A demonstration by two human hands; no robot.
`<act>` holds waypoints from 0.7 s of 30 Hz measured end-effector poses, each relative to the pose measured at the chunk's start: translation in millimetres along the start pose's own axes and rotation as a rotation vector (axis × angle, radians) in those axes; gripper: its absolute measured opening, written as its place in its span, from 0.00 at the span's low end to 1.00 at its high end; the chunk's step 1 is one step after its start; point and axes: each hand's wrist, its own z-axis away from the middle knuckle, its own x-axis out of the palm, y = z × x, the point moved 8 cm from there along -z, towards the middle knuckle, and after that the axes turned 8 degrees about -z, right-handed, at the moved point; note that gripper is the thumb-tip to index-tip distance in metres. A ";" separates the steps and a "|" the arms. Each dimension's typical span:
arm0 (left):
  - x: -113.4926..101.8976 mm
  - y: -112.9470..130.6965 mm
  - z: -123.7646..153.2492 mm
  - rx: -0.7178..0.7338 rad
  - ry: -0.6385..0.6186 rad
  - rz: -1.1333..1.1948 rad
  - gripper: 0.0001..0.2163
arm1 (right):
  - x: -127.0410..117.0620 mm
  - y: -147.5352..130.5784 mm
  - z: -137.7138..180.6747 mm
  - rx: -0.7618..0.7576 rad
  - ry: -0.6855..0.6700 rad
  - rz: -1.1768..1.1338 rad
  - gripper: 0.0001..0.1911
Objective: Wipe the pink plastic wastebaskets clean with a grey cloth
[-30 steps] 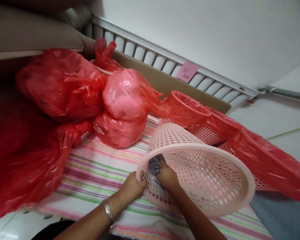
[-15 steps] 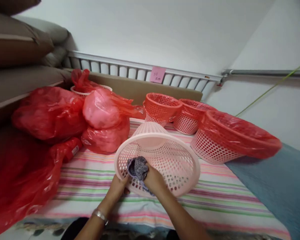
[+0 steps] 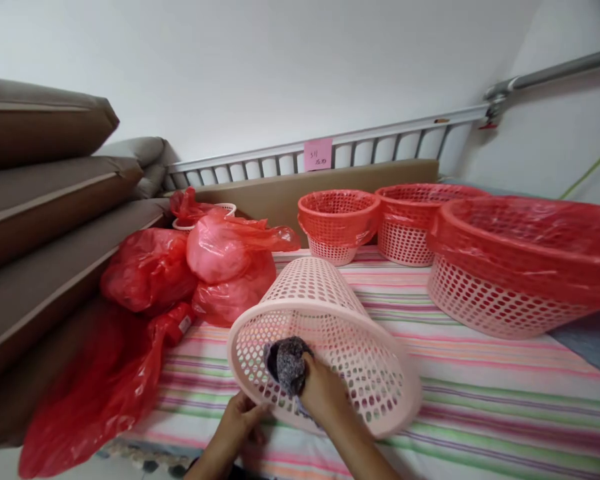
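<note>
A pale pink perforated plastic basket [image 3: 313,283] lies tipped on its side, its mouth turned towards me. At the lower left of its rim, my left hand [image 3: 241,420] is closed, thumb on the inner side and fingers partly hidden beneath. My right hand [image 3: 326,395] reaches inside the mouth, closed around a bunched grey-purple cloth [image 3: 289,363]. The cloth is held against or close to the lower inner wall; whether it touches cannot be made out.
Several pink baskets lined with red bags, one a large basket [image 3: 505,297], stand on the right. Stuffed red plastic bags [image 3: 220,250] and a loose red bag [image 3: 105,393] lie left, beside stacked brown cushions [image 3: 45,193]. A striped sheet [image 3: 460,373] covers the surface; a radiator [image 3: 370,150] runs behind.
My view has turned, shifting the surroundings. The basket's mouth is tilted more, lower on the right. The cloth stays in my right hand inside it, and my left hand stays at the rim.
</note>
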 end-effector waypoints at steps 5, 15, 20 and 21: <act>-32.1 -8.1 11.0 -0.017 0.126 -0.067 0.24 | 3.6 1.6 0.1 0.014 -0.005 -0.015 0.15; -71.1 119.2 35.7 0.349 0.307 -0.342 0.21 | 6.5 1.8 -1.9 0.036 0.008 -0.034 0.16; -49.4 155.6 16.5 0.433 0.358 -0.571 0.20 | -0.7 1.4 2.3 0.045 0.056 -0.127 0.16; -49.7 148.4 11.4 0.380 0.361 -0.549 0.17 | -2.6 1.4 4.1 0.041 0.057 -0.146 0.16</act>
